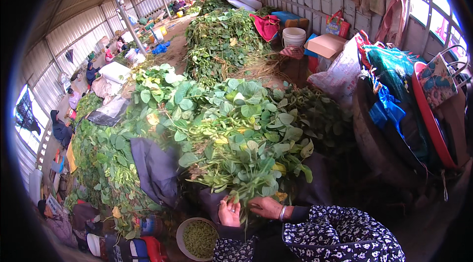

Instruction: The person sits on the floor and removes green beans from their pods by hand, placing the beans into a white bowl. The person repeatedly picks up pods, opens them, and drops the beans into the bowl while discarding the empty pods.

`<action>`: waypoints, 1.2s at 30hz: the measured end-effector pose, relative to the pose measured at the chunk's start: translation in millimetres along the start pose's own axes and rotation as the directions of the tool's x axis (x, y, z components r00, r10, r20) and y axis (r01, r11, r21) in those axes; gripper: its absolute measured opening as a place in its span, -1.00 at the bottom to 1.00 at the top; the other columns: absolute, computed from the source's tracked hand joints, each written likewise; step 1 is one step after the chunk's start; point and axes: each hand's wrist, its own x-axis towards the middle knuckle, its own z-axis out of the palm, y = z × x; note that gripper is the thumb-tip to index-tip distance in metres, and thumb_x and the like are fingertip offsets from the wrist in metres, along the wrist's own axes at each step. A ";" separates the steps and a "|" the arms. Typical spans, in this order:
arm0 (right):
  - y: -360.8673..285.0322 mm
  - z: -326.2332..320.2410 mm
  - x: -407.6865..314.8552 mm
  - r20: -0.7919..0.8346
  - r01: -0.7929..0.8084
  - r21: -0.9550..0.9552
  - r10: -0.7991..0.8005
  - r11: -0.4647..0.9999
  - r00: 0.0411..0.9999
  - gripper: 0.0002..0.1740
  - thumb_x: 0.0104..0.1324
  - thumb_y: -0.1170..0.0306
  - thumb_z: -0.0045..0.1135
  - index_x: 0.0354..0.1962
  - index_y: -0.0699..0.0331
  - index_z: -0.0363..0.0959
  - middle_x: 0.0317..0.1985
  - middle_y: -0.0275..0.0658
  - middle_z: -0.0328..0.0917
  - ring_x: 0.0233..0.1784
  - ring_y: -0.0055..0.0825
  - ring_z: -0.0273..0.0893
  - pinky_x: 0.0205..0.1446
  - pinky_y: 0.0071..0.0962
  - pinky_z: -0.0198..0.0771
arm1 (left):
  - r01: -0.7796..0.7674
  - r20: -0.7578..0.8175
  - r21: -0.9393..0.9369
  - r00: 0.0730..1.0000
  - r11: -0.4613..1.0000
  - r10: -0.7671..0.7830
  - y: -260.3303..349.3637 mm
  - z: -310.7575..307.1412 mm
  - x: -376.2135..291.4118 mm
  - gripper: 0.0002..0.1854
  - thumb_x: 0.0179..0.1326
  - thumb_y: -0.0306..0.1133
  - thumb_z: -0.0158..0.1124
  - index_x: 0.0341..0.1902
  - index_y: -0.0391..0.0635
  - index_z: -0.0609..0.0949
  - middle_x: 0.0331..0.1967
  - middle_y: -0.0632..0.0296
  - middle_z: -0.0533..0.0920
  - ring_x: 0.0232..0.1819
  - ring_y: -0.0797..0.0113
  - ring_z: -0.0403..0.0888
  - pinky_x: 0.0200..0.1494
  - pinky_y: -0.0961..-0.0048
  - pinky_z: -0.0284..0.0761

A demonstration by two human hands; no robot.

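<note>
A heap of leafy bean plants with green pods (236,121) lies right before me. At its near edge, my left hand (229,213) is raised with the palm partly showing, its fingertips at a green pod (234,196) on a stem; whether it grips the pod is unclear. Just to the right, my right hand (265,207), with a bangle at the wrist, has its fingers curled at the green stems (247,197) hanging from the heap. The hands are a little apart. A round white tub (181,235) filled with picked green pods stands below and left of my left hand.
Dark cloth (155,173) lies over the plants at left. A person (61,221) sits at lower left, with others along the left wall. At right stand a large round vat (369,136), a red basin (430,121) and sacks. A white bucket (293,36) stands farther back.
</note>
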 end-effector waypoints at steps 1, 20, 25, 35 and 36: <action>-3.6 -2.9 1.3 -0.024 -0.046 0.069 0.048 0.997 0.999 -0.76 0.17 0.28 0.08 -0.25 0.23 0.43 -0.37 -0.13 0.48 -0.35 -0.09 0.46 -0.32 -0.31 0.41 | -0.001 0.015 0.026 1.000 1.000 0.001 -3.9 -0.2 -2.6 -0.60 0.29 -0.06 -0.06 0.05 -0.07 0.37 -0.06 0.17 0.52 -0.04 0.32 0.44 -0.03 0.37 0.38; -102.8 -236.9 -4.9 -0.714 0.131 0.464 0.282 0.876 0.640 -0.78 0.31 0.33 -0.02 -0.21 0.32 0.42 -0.55 -0.44 0.41 -0.65 -0.89 0.10 -0.61 -0.84 -0.03 | 0.068 0.234 -0.108 0.971 0.992 -0.041 14.7 16.8 8.3 -0.66 0.30 -0.19 -0.01 0.01 -0.17 0.43 -0.03 0.05 0.52 -0.02 0.28 0.49 -0.07 0.43 0.49; -129.9 -211.5 5.6 -0.570 0.101 0.250 0.062 0.963 0.819 -0.83 0.30 0.42 -0.02 -0.26 0.35 0.47 -0.54 -0.46 0.44 -0.57 -0.87 0.20 -0.52 -0.82 0.06 | 0.230 0.316 -0.468 0.945 0.853 -0.081 35.2 28.8 12.4 -0.68 0.32 -0.28 -0.08 -0.03 -0.30 0.40 0.04 -0.05 0.46 0.08 0.14 0.43 0.03 0.28 0.49; -19.2 -18.1 26.5 -0.358 -0.094 0.584 0.359 0.806 0.862 -0.69 0.13 0.32 0.21 -0.30 0.43 0.44 -0.59 -0.34 0.44 -0.53 -0.72 0.27 -0.47 -0.62 0.25 | 0.056 0.214 -0.156 0.977 0.986 -0.022 1.4 82.3 -21.2 -0.65 0.36 -0.16 -0.22 0.02 -0.17 0.34 0.04 0.03 0.43 0.12 0.21 0.37 0.12 0.27 0.35; -27.2 -19.7 23.7 -0.327 -0.159 0.591 0.415 0.791 0.849 -0.74 0.14 0.37 0.21 -0.35 0.42 0.42 -0.54 -0.39 0.46 -0.48 -0.77 0.27 -0.44 -0.66 0.25 | 0.031 0.161 -0.150 0.987 0.988 -0.007 -2.4 81.8 -25.1 -0.66 0.35 -0.18 -0.18 0.01 -0.17 0.34 0.02 0.04 0.44 0.11 0.20 0.39 0.12 0.27 0.34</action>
